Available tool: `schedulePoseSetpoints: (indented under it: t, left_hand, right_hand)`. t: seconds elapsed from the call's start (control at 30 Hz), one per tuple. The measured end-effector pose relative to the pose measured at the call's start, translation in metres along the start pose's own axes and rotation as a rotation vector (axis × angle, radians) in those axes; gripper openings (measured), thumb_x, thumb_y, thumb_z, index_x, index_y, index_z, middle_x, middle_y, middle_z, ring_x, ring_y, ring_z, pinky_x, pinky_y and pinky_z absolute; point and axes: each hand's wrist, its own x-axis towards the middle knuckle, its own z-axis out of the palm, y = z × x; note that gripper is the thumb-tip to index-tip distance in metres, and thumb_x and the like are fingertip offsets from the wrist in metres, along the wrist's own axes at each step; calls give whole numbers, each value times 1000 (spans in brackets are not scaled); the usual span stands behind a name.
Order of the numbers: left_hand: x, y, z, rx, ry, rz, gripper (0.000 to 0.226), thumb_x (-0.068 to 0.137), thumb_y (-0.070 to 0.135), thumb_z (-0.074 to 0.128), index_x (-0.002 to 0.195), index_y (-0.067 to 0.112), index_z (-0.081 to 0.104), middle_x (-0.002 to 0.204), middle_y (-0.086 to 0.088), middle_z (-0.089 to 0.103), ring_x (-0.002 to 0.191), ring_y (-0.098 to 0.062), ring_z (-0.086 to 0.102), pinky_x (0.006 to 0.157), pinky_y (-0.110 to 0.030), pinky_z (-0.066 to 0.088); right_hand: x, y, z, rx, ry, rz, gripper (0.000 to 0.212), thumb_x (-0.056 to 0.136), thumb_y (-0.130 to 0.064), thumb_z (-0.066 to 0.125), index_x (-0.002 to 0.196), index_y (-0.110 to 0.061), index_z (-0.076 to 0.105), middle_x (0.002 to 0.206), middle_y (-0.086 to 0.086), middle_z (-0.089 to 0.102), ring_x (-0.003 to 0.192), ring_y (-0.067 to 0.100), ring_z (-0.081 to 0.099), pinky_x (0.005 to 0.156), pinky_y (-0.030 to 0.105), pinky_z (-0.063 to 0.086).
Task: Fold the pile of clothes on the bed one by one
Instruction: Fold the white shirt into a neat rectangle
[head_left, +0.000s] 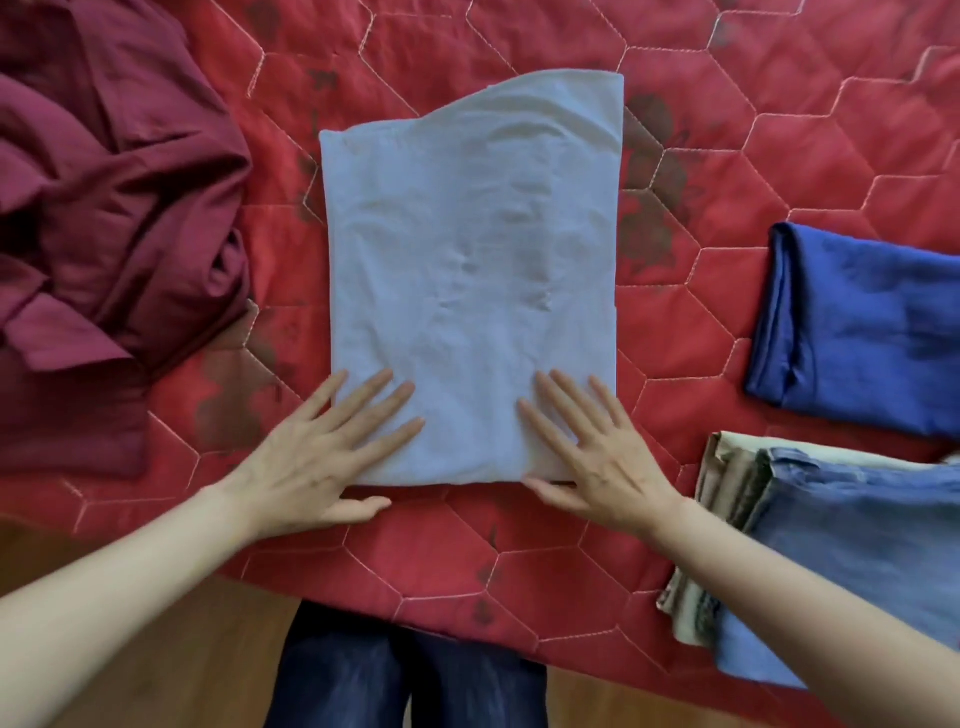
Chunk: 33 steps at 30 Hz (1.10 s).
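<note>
Pressing 2 flat hands, left (317, 457) & right (597, 457), on 1 white garment (467, 270); 3 folded nearby.

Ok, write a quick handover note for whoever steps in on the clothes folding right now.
Left hand and right hand: both flat, fingers straight, pressing the near edge of the pale blue garment, partly folded mid-bed.
Done: folded blue garment and folded jeans stack on the right.
Left: finish the pale blue one, then the crumpled maroon clothes on the left.
</note>
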Motion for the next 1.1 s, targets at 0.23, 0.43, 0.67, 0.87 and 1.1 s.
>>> schedulePoseSetpoints:
  t: [0.23,0.43,0.67,0.87,1.1]
  left_hand:
    - [8,39,4,43,116,-139,48,87,8,48,135,8,54,141,-21,49,129,-45,45,101,-59,42]
    - [5,39,-21,-50,427,-209,46,89,-11,31,114,0,68,108,-15,70,100,-36,68,90,-52,53]
    - [-6,12,-77,-432,523,-397,30,81,10,55,108,11,68,89,-4,72,79,-19,69,80,-27,50]
    - [34,-54,-133,-844,503,-685,67,72,6,69,123,42,45,85,18,68,68,2,63,67,-9,46]
    - [136,-174,-130,-1240,467,-860,52,70,14,63,116,34,52,78,6,66,67,-10,53,61,-20,44]
  right_hand:
    - [-13,-22,8,-87,121,85,47,83,-9,57,131,-5,59,135,17,56,124,35,55,101,50,46]
    - [-5,-19,-22,-27,277,112,26,72,11,62,89,-6,73,89,5,71,80,26,69,87,42,55]
    - [20,-6,-95,239,313,256,21,79,1,53,89,-4,71,83,4,70,79,26,69,76,31,47]
    - [93,39,-149,576,396,517,20,74,-15,82,90,-19,71,85,-24,66,77,-7,61,68,10,42]
    - [209,129,-142,825,352,695,29,70,-18,83,91,-30,67,90,-5,67,83,19,58,75,32,46]
